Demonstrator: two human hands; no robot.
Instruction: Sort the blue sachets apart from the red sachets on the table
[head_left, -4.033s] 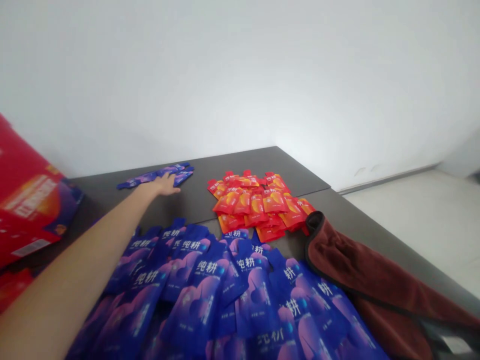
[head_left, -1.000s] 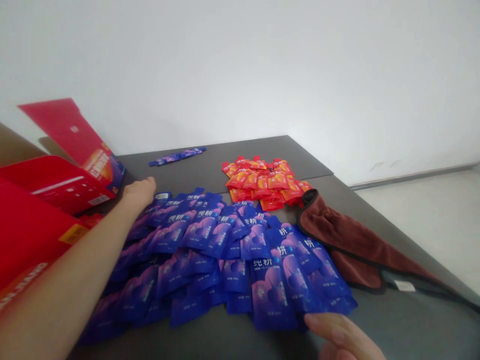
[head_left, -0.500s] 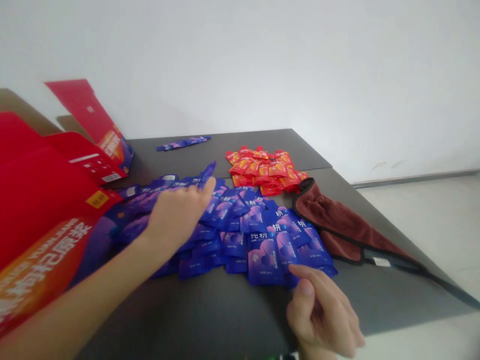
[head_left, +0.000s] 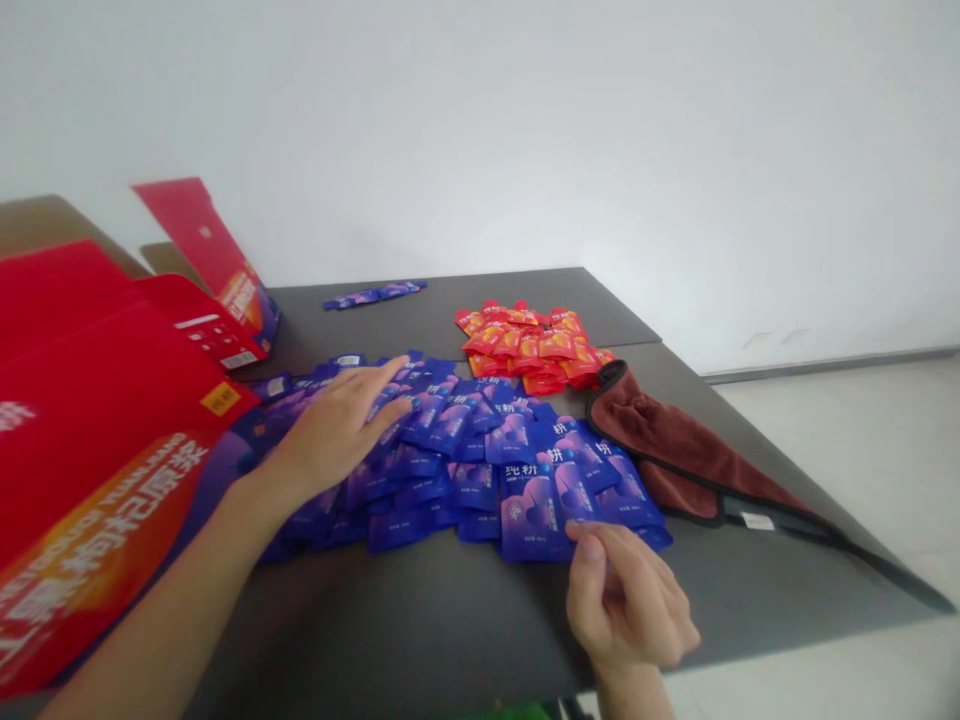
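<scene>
A broad pile of blue-purple drink pouches [head_left: 457, 430] with spouts lies across the middle of the dark table. My left hand [head_left: 334, 425] is over the left part of this pile, its fingers stretched forward and thumb apart, holding nothing that I can see. Whether its fingertips touch the pouches is unclear. At the pile's front edge, beside a pouch [head_left: 531, 515] lying face up, my right hand [head_left: 630, 595] is loosely curled with thumb and index finger close together. Nothing shows in it.
Red open cartons [head_left: 112, 400] stand on the left. Behind the pile sits a heap of red-orange pouches [head_left: 525, 345]. Two blue pouches [head_left: 375, 294] lie near the wall. A brown cloth with black trim [head_left: 667, 440] covers the right side, its strap reaching the table's edge.
My left hand has let go of a blue pouch it was pinching and its fingers have spread. My right hand stays curled by the front of the pile. The view has shifted slightly.
</scene>
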